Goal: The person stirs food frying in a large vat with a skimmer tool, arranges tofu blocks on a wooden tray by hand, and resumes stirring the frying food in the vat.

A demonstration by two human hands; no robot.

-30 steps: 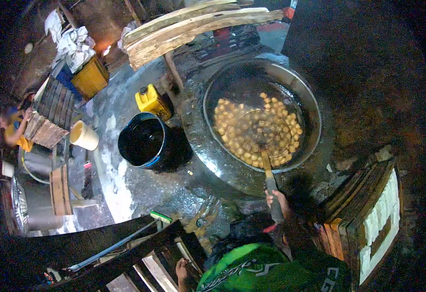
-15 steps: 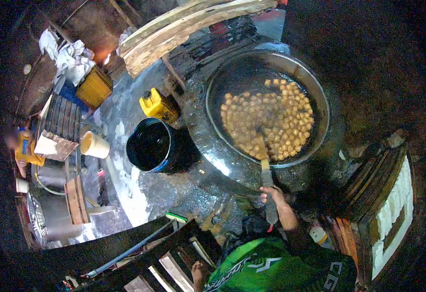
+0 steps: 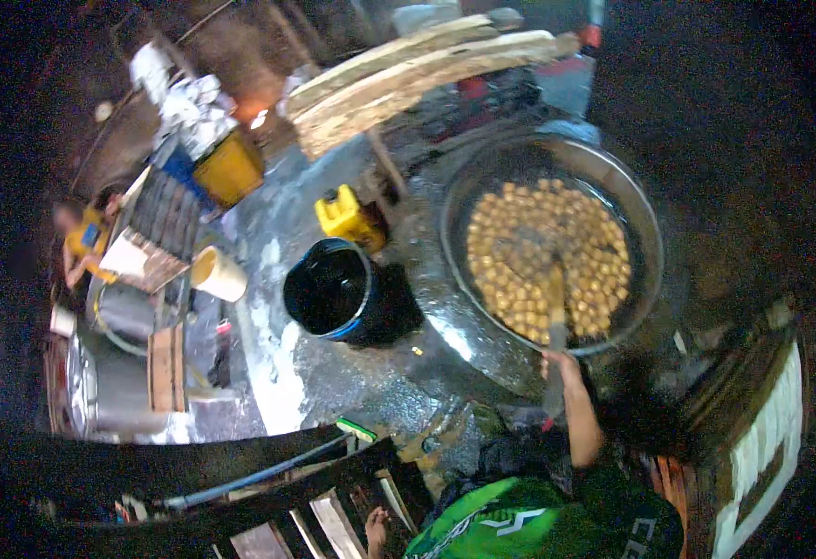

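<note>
My right hand [image 3: 564,365] is closed round the grey-wrapped handle of a long wooden paddle [image 3: 556,303]. The paddle's far end dips among many golden-brown fried cubes [image 3: 510,247] in dark liquid, where its tip is hidden. They fill much of a large round pan [image 3: 648,210] set in a dark, wet stove surround. Low in the view, my left hand [image 3: 376,529] hangs beside wooden slats, its fingers loosely bent and apart, with no object visible in it.
Left of the pan stand a black drum [image 3: 329,289] and a yellow jerrycan [image 3: 347,219]. Long split logs [image 3: 426,79] lie beyond. A green-headed brush [image 3: 356,429] is near the slats. Farther left are a cream bucket [image 3: 219,274] and a person in yellow [image 3: 86,242].
The whole view has shifted, so the pan and drum sit farther right and slightly lower. The paddle stands more upright among the cubes, which have spread differently. My right hand keeps its hold.
</note>
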